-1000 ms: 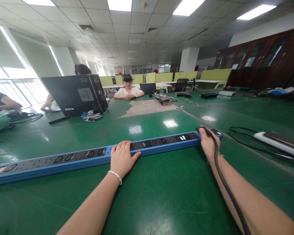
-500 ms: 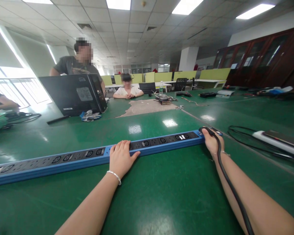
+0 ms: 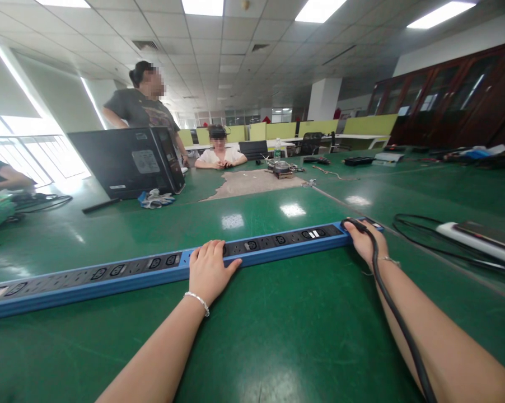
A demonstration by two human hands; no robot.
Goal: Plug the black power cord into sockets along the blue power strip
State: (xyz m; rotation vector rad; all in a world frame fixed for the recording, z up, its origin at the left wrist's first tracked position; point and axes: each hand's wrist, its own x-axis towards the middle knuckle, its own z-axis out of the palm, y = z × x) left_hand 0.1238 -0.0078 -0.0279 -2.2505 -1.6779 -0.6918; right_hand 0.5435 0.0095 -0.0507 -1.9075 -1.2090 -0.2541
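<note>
A long blue power strip (image 3: 152,275) with black sockets lies across the green table, its right end farther from me than its left. My left hand (image 3: 209,270) grips it near the middle, fingers over the top and thumb along the near side. At the strip's right end, my right hand (image 3: 365,244) is closed around a black plug (image 3: 353,224) held against the top face. Whether its pins are inside a socket is hidden. The plug's thick black cable (image 3: 397,324) runs back over my right forearm.
Right of the strip are black cables (image 3: 407,224) and a white-edged device (image 3: 483,243). A black computer case (image 3: 122,162) stands at the back left, with gloves (image 3: 155,198) beside it. Two people (image 3: 145,106) are across the table; another person's arm (image 3: 9,178) shows at far left.
The standing person behind the computer case has shifted slightly right and become more upright. My two hands, the plug and the strip stay nearly in place.
</note>
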